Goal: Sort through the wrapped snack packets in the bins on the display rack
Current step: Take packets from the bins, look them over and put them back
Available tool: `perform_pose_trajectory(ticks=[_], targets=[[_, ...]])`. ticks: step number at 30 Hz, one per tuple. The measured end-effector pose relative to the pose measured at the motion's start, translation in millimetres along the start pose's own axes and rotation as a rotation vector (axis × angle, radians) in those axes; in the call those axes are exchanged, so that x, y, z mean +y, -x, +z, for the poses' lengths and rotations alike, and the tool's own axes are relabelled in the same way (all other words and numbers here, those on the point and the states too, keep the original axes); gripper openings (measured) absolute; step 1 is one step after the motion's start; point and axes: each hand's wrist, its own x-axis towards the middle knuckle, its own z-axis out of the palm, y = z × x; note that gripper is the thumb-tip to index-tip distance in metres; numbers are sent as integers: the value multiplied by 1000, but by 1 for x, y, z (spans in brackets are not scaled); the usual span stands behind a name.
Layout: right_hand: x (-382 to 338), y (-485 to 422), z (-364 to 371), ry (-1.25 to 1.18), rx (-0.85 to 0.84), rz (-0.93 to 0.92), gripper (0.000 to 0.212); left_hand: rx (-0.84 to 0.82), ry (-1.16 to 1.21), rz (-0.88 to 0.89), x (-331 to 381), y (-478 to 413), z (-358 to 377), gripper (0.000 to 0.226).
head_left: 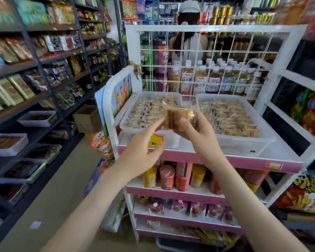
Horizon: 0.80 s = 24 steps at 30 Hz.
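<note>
A tall white and pink display rack (225, 161) stands in front of the person. On its top shelf, just past both grips, sit two clear bins full of small wrapped snacks. The left bin (124, 124) lies right behind and below the packet that is held up. The right bin (244, 145) lies off to the right of the right grip.

The right grip (198, 135) is clamped on one wrapped snack packet (178, 116). The thumb is on the near face and the other fingers go round the back. The packet sticks up out of that grip, over the front of the left bin, with its flat face turned to the person. It looks almost square and a bit tilted, so I can't tell which side is the long one.

The left grip (144, 157) is lower and to the left of the packet. It holds nothing. Its pointing finger (157, 124) stretches up to the packet's left edge, and the other fingers are loosely bent. It is blurry there, so I can't tell if the finger touches.

I think the left bin is the nearest place to put the packet, straight ahead and down. The right bin would need a swing to the right.
</note>
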Motion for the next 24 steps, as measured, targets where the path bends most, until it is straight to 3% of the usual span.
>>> perform_pose_trajectory(ticks=[3,6,10,13,15,24], targets=[[20,-60,-9,237,47,-17,13,35,-217,-44,-35,-45,-16,47],[37,-104,-15,386,9,34,24,-40,-376,-56,-67,-84,-19,46],[53,-128,-28,480,-136,103,39,-328,-545,-98,-90,-123,-11,63],[52,-132,-38,620,-253,150,43,-631,-660,-265,-98,-143,-8,89],[49,-136,-41,671,-305,172,45,-743,-677,-351,-103,-149,-11,101],[43,-152,-22,1081,-657,293,50,-786,-741,-351,-109,-149,-14,105]])
